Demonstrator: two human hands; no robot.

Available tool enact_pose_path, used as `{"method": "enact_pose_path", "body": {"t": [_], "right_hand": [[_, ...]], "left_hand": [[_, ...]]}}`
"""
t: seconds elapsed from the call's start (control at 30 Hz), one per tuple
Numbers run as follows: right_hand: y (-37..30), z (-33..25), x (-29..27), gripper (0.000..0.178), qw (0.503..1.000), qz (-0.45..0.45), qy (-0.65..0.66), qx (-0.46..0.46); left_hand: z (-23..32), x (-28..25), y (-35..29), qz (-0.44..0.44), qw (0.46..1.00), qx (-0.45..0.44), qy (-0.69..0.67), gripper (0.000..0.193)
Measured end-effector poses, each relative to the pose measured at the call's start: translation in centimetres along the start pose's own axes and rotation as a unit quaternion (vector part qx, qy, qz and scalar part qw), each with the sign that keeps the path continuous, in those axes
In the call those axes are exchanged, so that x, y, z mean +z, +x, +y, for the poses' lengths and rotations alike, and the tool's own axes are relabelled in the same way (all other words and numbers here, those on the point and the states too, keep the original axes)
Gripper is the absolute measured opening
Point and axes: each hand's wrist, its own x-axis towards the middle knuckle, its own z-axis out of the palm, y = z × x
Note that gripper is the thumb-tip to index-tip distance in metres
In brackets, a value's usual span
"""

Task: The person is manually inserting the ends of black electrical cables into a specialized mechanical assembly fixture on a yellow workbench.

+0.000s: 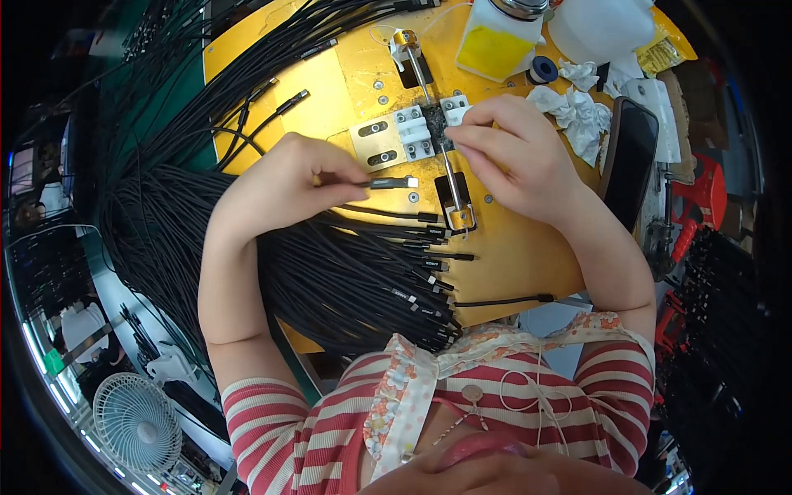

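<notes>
My left hand (pixel 289 183) pinches a black cable (pixel 386 183) just behind its plug, whose pale metal tip points right. It is held low over the yellow work plate (pixel 511 256), in front of a white clamping block (pixel 414 132) on a slotted metal base. My right hand (pixel 524 157) is closed, thumb and fingertips together, at a smaller white block (pixel 455 110) on the right side of the fixture. Whatever those fingertips hold is too small or hidden to make out. Two metal rods (pixel 452 180) on brass-coloured mounts point toward the dark gap between the blocks.
A thick bundle of black cables (pixel 330 285) lies in front and left, plugs facing right. More cables (pixel 272 49) cross the back left. A bottle with a yellow label (pixel 497 41), crumpled tissues (pixel 582 120) and a phone (pixel 629 161) sit right. One loose cable (pixel 503 301) lies near the front edge.
</notes>
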Motion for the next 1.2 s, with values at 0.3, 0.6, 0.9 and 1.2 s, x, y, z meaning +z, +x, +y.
{"method": "enact_pose_path", "body": {"t": [0.3, 0.6, 0.9, 1.2], "right_hand": [[0.3, -1.8, -0.7, 0.031, 0.962, -0.042, 0.270, 0.023], [0.2, 0.6, 0.7, 0.010, 0.973, -0.010, 0.132, 0.188], [0.2, 0.8, 1.7, 0.009, 0.990, 0.003, 0.058, 0.129], [-0.1, -0.2, 1.2, 0.016, 0.994, -0.025, -0.108, 0.019]], "left_hand": [[1.9, 3.1, 0.8, 0.155, 0.978, 0.121, -0.074, 0.010], [1.1, 4.9, 1.9, 0.262, 0.941, 0.112, 0.183, 0.041], [0.5, 5.1, 2.1, 0.254, 0.904, 0.114, 0.324, 0.051], [0.0, 5.1, 2.2, 0.258, 0.889, 0.130, 0.355, 0.049]]}}
